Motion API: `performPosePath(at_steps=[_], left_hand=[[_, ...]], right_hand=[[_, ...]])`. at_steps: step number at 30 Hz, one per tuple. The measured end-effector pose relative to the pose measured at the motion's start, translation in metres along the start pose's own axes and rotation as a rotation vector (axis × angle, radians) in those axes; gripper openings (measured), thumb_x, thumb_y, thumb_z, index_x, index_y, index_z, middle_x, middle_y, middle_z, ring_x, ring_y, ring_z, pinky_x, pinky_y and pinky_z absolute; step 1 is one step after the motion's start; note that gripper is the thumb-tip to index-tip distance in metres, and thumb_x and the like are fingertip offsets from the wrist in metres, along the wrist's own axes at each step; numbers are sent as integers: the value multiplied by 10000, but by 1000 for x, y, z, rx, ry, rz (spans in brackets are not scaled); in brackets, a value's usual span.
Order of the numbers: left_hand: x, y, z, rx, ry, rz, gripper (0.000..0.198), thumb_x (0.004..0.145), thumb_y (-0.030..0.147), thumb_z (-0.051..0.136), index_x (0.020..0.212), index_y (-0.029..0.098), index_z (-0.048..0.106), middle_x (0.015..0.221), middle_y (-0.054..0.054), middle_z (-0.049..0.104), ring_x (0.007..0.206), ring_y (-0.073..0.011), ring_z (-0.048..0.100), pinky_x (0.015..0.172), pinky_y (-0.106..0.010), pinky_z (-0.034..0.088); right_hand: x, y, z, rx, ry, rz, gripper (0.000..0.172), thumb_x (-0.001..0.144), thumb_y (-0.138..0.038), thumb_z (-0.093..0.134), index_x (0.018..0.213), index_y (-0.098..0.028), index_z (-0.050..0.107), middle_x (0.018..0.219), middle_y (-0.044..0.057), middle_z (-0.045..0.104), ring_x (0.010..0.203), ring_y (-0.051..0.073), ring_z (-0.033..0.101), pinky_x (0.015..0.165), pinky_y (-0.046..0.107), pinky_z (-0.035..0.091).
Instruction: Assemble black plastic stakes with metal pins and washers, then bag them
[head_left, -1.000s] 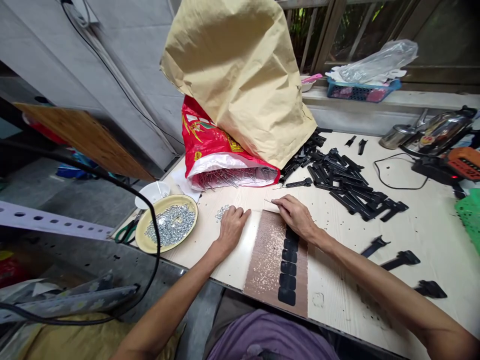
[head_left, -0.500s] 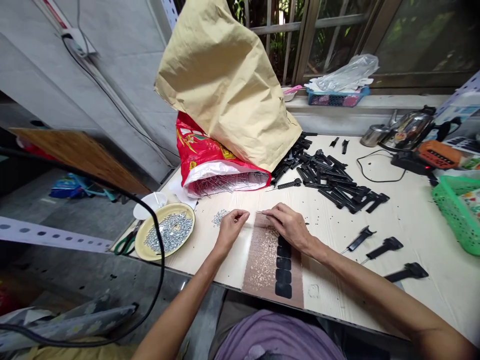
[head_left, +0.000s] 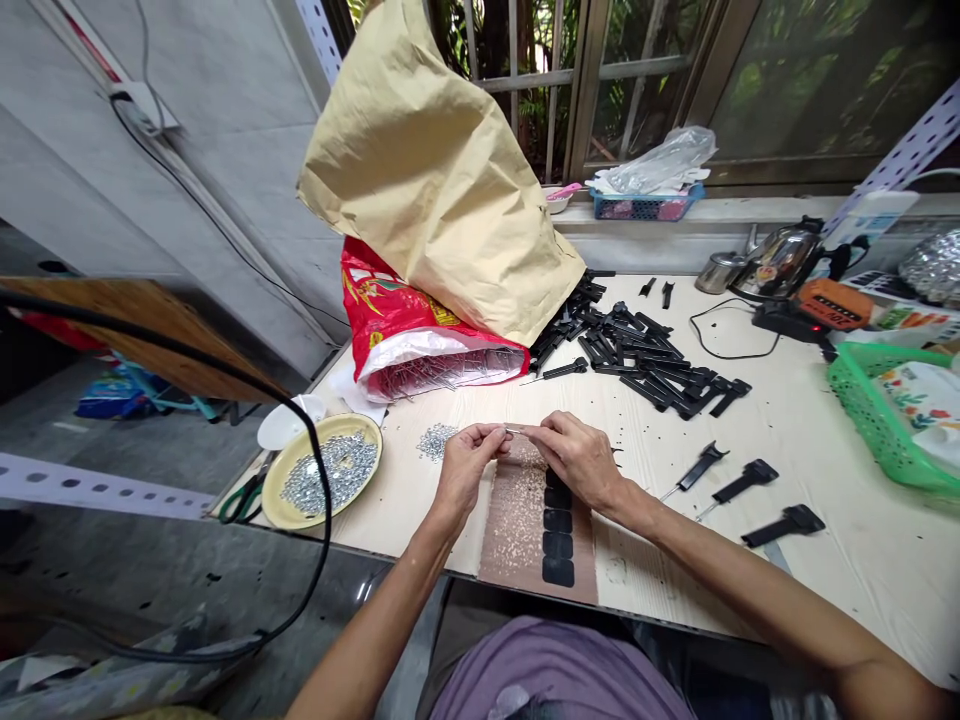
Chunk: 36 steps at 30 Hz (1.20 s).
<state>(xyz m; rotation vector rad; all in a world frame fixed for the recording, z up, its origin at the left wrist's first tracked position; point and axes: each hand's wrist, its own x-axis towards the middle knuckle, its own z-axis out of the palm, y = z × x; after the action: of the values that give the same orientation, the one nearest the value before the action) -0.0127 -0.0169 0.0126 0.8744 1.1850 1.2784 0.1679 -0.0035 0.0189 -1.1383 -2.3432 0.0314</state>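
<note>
Your right hand (head_left: 579, 460) has its grip pinched on a thin metal pin (head_left: 513, 431), at the far end of the brown mat (head_left: 584, 560). Your left hand (head_left: 466, 468) meets it; I can't tell what that grip holds.

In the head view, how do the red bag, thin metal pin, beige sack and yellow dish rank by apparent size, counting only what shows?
Largest to smallest:
1. beige sack
2. red bag, partly hidden
3. yellow dish
4. thin metal pin, partly hidden
</note>
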Motion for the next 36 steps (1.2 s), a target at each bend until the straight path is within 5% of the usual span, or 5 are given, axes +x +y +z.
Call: performPosePath(at_steps=[5,13,22,30,36], left_hand=[[1,-2,-2,78,-33,68,184,705,282,719,727,114,645,646,0,624,617,-87,573,630,-205,449],[5,-4,0,71,-140,6,257,696,300,728,879,124,689,709,-6,641,597,-89,579,628,-226,474],[3,-8,6,270,-103,4,264,697,335,712,857,125,701,702,-21,662,573,-108,588,578,-227,481],[6,-11,4,331,-116,25,264,696,361,705,843,142,708,726,-43,687,599,-139,616,592,-252,494],[4,-14,5,309,-143,-3,302,693,379,710,874,137,711,736,-47,684,589,-129,604,587,-257,502]], right_hand=[[-3,-2,-6,-53,8,-2,241,947,-258,431,1043,-256,652,859,28,608,785,128,539,605,232,345],[-10,1,-6,-77,7,31,245,954,-271,424,939,-185,653,809,33,627,777,131,550,644,244,355],[-19,7,4,-222,88,-60,190,926,-219,468,815,-178,617,763,28,629,739,158,510,644,287,308],[-21,8,6,-72,-21,80,280,961,-303,390,854,-172,613,789,40,627,737,138,554,642,257,342],[-21,7,7,-55,-11,18,252,950,-279,418,831,-171,612,761,39,635,731,144,560,656,256,345]])
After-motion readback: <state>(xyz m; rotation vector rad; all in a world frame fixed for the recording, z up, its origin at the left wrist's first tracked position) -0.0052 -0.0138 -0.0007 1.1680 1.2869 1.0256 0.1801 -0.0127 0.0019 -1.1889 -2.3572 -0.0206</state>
